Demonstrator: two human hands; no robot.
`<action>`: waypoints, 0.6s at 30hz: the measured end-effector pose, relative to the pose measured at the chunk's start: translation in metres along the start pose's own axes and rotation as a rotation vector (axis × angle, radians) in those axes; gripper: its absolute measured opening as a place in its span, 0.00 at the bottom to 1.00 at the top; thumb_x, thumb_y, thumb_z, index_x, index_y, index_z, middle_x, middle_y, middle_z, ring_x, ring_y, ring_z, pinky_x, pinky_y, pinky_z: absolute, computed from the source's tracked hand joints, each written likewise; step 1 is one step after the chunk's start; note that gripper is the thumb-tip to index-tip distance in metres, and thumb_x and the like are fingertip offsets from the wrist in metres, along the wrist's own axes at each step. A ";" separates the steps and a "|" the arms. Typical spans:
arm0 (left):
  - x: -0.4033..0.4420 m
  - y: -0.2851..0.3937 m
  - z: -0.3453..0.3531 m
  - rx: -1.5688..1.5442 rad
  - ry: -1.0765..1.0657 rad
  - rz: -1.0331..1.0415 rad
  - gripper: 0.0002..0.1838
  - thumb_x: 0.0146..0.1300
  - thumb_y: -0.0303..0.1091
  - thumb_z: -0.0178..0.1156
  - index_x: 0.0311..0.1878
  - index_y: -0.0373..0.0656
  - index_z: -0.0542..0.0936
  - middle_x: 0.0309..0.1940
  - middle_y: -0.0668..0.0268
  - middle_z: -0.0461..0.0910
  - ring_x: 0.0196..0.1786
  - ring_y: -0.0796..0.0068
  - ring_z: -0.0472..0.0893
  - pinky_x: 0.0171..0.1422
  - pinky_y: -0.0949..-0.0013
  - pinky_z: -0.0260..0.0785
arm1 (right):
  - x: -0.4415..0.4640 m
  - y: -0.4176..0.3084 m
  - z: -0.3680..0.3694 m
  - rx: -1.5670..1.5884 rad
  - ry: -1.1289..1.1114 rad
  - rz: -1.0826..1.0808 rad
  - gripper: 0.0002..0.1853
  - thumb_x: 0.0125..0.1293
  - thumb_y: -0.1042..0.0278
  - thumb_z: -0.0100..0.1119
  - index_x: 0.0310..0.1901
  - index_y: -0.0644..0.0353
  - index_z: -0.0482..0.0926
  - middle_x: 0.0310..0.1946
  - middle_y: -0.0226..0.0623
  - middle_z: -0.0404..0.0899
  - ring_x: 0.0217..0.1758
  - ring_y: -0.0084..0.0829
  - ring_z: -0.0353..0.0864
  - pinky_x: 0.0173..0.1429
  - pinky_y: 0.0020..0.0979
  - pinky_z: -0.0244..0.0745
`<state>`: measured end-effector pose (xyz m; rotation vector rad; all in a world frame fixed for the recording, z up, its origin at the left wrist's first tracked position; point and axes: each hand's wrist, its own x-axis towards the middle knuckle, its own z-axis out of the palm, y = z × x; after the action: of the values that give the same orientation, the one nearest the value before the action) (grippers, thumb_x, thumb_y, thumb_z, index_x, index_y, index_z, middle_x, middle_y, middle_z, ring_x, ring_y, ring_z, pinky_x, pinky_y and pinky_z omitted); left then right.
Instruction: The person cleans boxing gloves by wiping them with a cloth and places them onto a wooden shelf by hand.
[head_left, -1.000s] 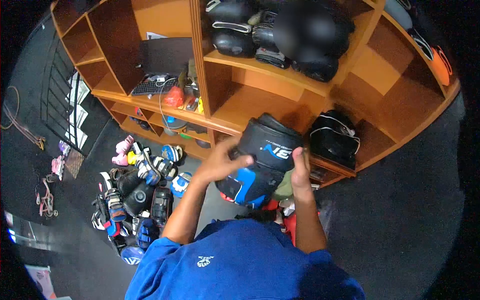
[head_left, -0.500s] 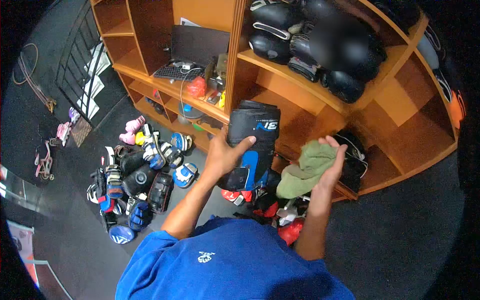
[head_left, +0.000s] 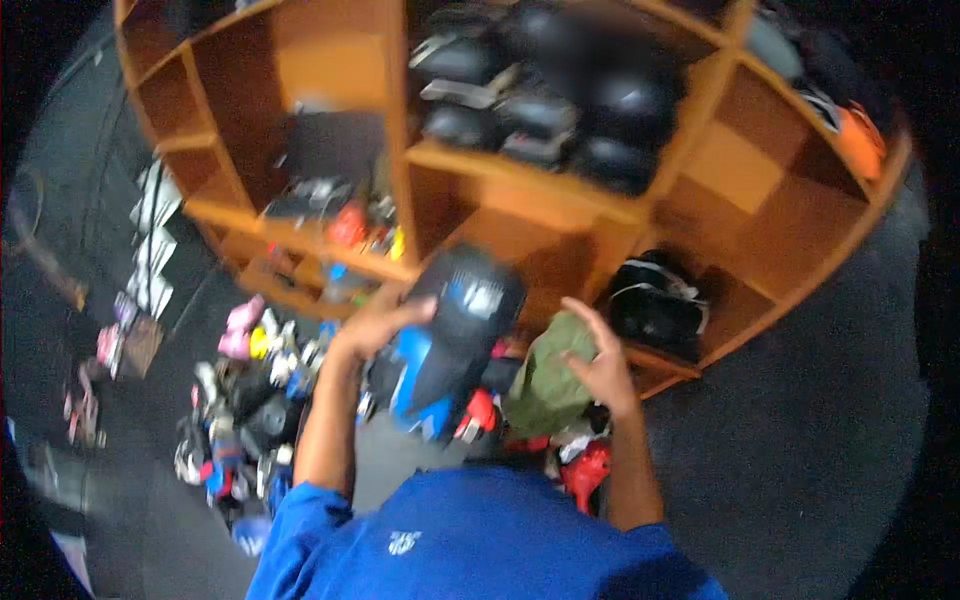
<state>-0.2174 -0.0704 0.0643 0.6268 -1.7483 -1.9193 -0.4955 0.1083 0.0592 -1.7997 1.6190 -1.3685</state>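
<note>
Right near the middle of the view, a little towards nine o'clock, a black-and-blue padded piece is held up in the left hand. The thumb lies over its front and the other fingers are mostly hidden at its left edge, so they look clamped on it. Pale lettering shows on its black upper part, too blurred to read, and a bright blue patch runs down the lower part.

At four o'clock, the right hand is against a green cloth, its fingers spread apart; the cloth hangs just beside the padded piece. Below the cloth, at five o'clock, a red item lies among other gear.

Beyond the hands stands a wooden shelf unit. Its compartment between twelve and one o'clock carries stacked black gloves, partly blurred. Towards three o'clock, a black bundle with pale trim sits in a lower compartment, and at two o'clock there is an orange item. Around ten o'clock, a dark monitor stands behind a red plastic bag.

On the floor at eight o'clock lies a pile of pads, with pink gear at nine o'clock.
</note>
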 end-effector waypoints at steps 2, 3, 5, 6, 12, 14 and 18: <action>0.008 0.004 0.005 0.165 -0.265 -0.048 0.34 0.53 0.49 0.66 0.58 0.35 0.72 0.53 0.61 0.76 0.54 0.69 0.73 0.60 0.64 0.65 | 0.008 -0.035 -0.009 -0.132 -0.019 -0.101 0.41 0.46 0.77 0.64 0.66 0.59 0.60 0.61 0.43 0.66 0.65 0.37 0.65 0.69 0.34 0.57; 0.018 0.010 0.011 0.318 -0.440 -0.013 0.34 0.53 0.49 0.67 0.58 0.35 0.72 0.54 0.62 0.75 0.56 0.69 0.71 0.62 0.64 0.63 | 0.015 -0.060 -0.021 -0.229 -0.126 -0.087 0.47 0.40 0.74 0.67 0.67 0.58 0.59 0.60 0.45 0.65 0.63 0.43 0.66 0.67 0.36 0.60; 0.033 0.023 0.029 0.449 -0.668 -0.016 0.34 0.51 0.49 0.67 0.55 0.34 0.74 0.55 0.63 0.74 0.58 0.69 0.68 0.64 0.64 0.59 | 0.018 -0.072 -0.024 -0.384 -0.193 -0.246 0.48 0.39 0.75 0.66 0.68 0.49 0.59 0.57 0.45 0.63 0.62 0.46 0.66 0.63 0.36 0.66; 0.036 0.027 0.039 0.421 -0.719 -0.055 0.33 0.50 0.49 0.68 0.54 0.34 0.75 0.55 0.63 0.74 0.59 0.69 0.68 0.65 0.64 0.58 | 0.019 -0.075 -0.028 -0.441 -0.243 -0.357 0.48 0.38 0.77 0.65 0.67 0.49 0.60 0.60 0.45 0.62 0.61 0.45 0.67 0.59 0.36 0.70; 0.086 0.055 0.069 0.461 -1.175 -0.062 0.25 0.52 0.42 0.66 0.48 0.32 0.76 0.46 0.65 0.77 0.51 0.74 0.72 0.58 0.70 0.63 | 0.003 -0.118 -0.059 -0.487 -0.328 -0.381 0.44 0.37 0.73 0.65 0.64 0.48 0.66 0.52 0.41 0.74 0.47 0.43 0.80 0.47 0.35 0.78; 0.103 0.083 0.088 0.479 -1.259 -0.147 0.25 0.52 0.41 0.67 0.48 0.33 0.76 0.44 0.66 0.78 0.50 0.76 0.72 0.57 0.71 0.64 | 0.001 -0.129 -0.075 -0.467 -0.246 -0.546 0.39 0.39 0.70 0.65 0.60 0.51 0.70 0.53 0.41 0.74 0.47 0.41 0.80 0.44 0.34 0.79; 0.131 0.147 0.143 0.426 -1.309 0.080 0.29 0.53 0.46 0.67 0.53 0.37 0.75 0.50 0.65 0.76 0.54 0.77 0.72 0.59 0.71 0.64 | -0.010 -0.162 -0.127 -0.701 -0.070 -0.501 0.32 0.41 0.68 0.63 0.55 0.54 0.74 0.50 0.39 0.76 0.47 0.40 0.81 0.46 0.34 0.79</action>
<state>-0.4033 -0.0511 0.2196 -0.8244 -2.8658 -2.0028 -0.5088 0.2042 0.2415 -2.7691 1.8263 -0.9308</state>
